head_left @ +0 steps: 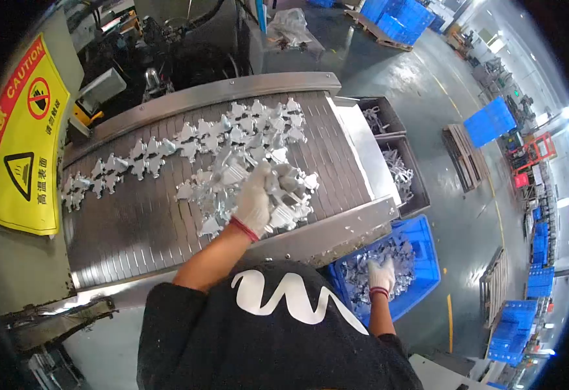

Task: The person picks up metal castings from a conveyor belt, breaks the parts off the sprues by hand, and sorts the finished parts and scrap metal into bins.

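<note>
Silvery cast metal parts point(148, 156) lie in rows and in a heap on a slatted metal conveyor point(128, 214). My left hand point(253, 200), in a white glove with a red cuff, is closed on a metal part point(288, 185) at the heap's right side. Down to the right, my right hand point(381, 274), gloved the same way, is over the blue bin point(427, 253), against the small metal pieces point(356, 276) that fill it. Its fingers point into the bin; whether they grip a piece cannot be made out.
A metal rail point(200, 97) borders the conveyor's far side. Dark crates point(409, 156) with metal pieces stand past its right end. A yellow caution sign point(27, 136) hangs at the left. Wooden pallets point(464, 158) and blue crates point(489, 122) stand on the floor at the right.
</note>
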The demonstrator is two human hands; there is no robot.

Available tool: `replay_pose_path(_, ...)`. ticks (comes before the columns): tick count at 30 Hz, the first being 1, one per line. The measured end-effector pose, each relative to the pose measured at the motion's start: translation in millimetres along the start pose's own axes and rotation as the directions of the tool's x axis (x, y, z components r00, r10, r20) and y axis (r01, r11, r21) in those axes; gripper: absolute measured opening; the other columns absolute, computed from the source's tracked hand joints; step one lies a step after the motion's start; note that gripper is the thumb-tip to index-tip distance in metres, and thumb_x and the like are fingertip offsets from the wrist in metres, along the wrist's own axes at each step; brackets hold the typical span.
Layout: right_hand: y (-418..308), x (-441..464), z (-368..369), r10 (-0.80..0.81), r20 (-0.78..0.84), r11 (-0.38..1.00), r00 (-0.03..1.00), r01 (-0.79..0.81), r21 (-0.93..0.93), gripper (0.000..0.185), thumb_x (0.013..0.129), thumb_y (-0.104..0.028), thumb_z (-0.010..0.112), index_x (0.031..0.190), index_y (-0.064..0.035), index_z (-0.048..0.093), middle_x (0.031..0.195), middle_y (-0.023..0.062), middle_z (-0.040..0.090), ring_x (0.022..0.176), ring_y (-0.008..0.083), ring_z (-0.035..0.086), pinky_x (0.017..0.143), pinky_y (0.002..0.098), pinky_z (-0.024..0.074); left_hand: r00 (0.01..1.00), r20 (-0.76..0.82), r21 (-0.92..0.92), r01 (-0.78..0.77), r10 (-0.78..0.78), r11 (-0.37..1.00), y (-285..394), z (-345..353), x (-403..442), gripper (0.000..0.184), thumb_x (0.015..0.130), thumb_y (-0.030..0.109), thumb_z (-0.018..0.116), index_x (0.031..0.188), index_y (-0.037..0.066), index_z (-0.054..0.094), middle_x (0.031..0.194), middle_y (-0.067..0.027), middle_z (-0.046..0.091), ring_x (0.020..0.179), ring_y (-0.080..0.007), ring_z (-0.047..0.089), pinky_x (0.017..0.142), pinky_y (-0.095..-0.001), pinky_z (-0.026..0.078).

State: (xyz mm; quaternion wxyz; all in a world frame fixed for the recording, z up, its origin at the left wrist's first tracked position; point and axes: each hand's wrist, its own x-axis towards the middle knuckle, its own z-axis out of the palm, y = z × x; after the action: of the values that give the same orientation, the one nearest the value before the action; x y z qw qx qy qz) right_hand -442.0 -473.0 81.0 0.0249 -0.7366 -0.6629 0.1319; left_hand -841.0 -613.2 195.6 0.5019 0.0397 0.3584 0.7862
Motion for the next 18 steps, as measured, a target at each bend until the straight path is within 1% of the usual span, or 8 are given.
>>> replay_pose_path(7, -168, -83, -9, -0.710, 0.200, 0.366, 0.675, 0.111, 0.924, 0.046, 0.087, -0.016, 0.078, 0.130, -0.0026, 0.067, 0.124, 0.0177, 0.070, 0.107, 0.0401, 0.067, 0.105, 0.0473, 0.0515, 0.992, -0.121, 0.171, 0.036, -0.015, 0.985, -48, 32, 2, 0.050, 0.111, 0.046, 0.049, 0.126, 0.003, 0.071, 0.116, -0.0127, 0.077, 0.087, -0.0139, 0.067, 0.072, -0.0299, 0.054)
replay_pose_path(8, -177, -87, 24, -0.735, 0.323, 0.252, 0.597, -0.202, 0.946, 0.049, 0.087, -0.018, 0.078, 0.131, -0.0018, 0.064, 0.131, 0.0192, 0.066, 0.119, 0.0422, 0.063, 0.110, 0.0451, 0.0487, 0.900, 0.290, 0.702, -0.432, 0.327, 0.567, -67, 17, 18, 0.050, 0.108, 0.046, 0.052, 0.123, 0.003, 0.072, 0.119, -0.0096, 0.076, 0.098, -0.0152, 0.066, 0.078, -0.0344, 0.055)
replay_pose_path(10, -218, -94, -4, -0.907, 0.144, 0.355, 0.396, 0.533, 0.768, 0.047, 0.089, -0.019, 0.076, 0.131, -0.0017, 0.063, 0.129, 0.0198, 0.066, 0.123, 0.0410, 0.061, 0.112, 0.0435, 0.0482, 0.983, -0.073, 0.590, 0.178, -0.168, 0.787, -84, 7, 36, 0.062, 0.108, 0.060, 0.048, 0.109, 0.003, 0.072, 0.095, -0.0065, 0.076, 0.088, -0.0181, 0.068, 0.075, -0.0367, 0.054)
replay_pose_path(11, -226, -98, -29, -0.849, 0.224, 0.510, 0.478, 0.636, 0.579, 0.045, 0.091, -0.020, 0.075, 0.131, -0.0022, 0.064, 0.127, 0.0162, 0.066, 0.125, 0.0363, 0.060, 0.113, 0.0429, 0.0474, 0.980, -0.134, 0.623, 0.200, -0.149, 0.757, -77, 4, 27, 0.055, 0.108, 0.058, 0.050, 0.106, 0.007, 0.070, 0.085, -0.0046, 0.072, 0.075, -0.0146, 0.065, 0.066, -0.0322, 0.051)
replay_pose_path(13, -211, -91, 6, -0.694, 0.207, 0.074, 0.689, -0.218, 0.973, 0.042, 0.091, -0.013, 0.075, 0.131, -0.0031, 0.064, 0.123, 0.0121, 0.068, 0.117, 0.0295, 0.065, 0.109, 0.0408, 0.0501, 0.910, -0.224, 0.525, 0.413, -0.348, 0.744, -28, 27, -14, 0.055, 0.112, 0.059, 0.041, 0.120, 0.010, 0.066, 0.094, -0.0050, 0.070, 0.079, -0.0122, 0.065, 0.070, -0.0281, 0.052)
replay_pose_path(14, -217, -96, -34, -0.833, -0.182, 0.221, 0.523, 0.616, 0.756, 0.040, 0.090, -0.007, 0.075, 0.128, -0.0017, 0.065, 0.127, 0.0106, 0.069, 0.115, 0.0253, 0.067, 0.104, 0.0378, 0.0517, 0.949, -0.067, 0.520, 0.298, -0.309, 0.801, -42, 7, -16, 0.056, 0.114, 0.057, 0.038, 0.131, 0.009, 0.061, 0.109, -0.0064, 0.068, 0.094, -0.0139, 0.064, 0.084, -0.0300, 0.052)
replay_pose_path(17, -211, -86, -33, -0.610, -0.006, 0.181, 0.793, 0.146, 0.973, 0.027, 0.098, -0.006, 0.071, 0.124, 0.0018, 0.068, 0.127, 0.0094, 0.068, 0.114, 0.0198, 0.065, 0.103, 0.0327, 0.0518, 0.888, 0.341, 0.639, 0.022, -0.309, 0.769, -40, -35, -67, 0.064, 0.112, 0.048, 0.050, 0.157, 0.003, 0.047, 0.149, -0.0106, 0.057, 0.133, -0.0226, 0.055, 0.117, -0.0388, 0.042)
replay_pose_path(18, -205, -76, -38, -0.688, -0.182, 0.232, 0.702, 0.451, 0.862, 0.027, 0.101, -0.007, 0.069, 0.126, 0.0038, 0.066, 0.124, 0.0101, 0.069, 0.113, 0.0167, 0.065, 0.101, 0.0309, 0.0529, 0.904, 0.234, 0.815, 0.019, -0.359, 0.579, -14, -23, -82, 0.067, 0.106, 0.050, 0.058, 0.156, 0.006, 0.050, 0.144, -0.0134, 0.062, 0.132, -0.0245, 0.058, 0.116, -0.0397, 0.044)
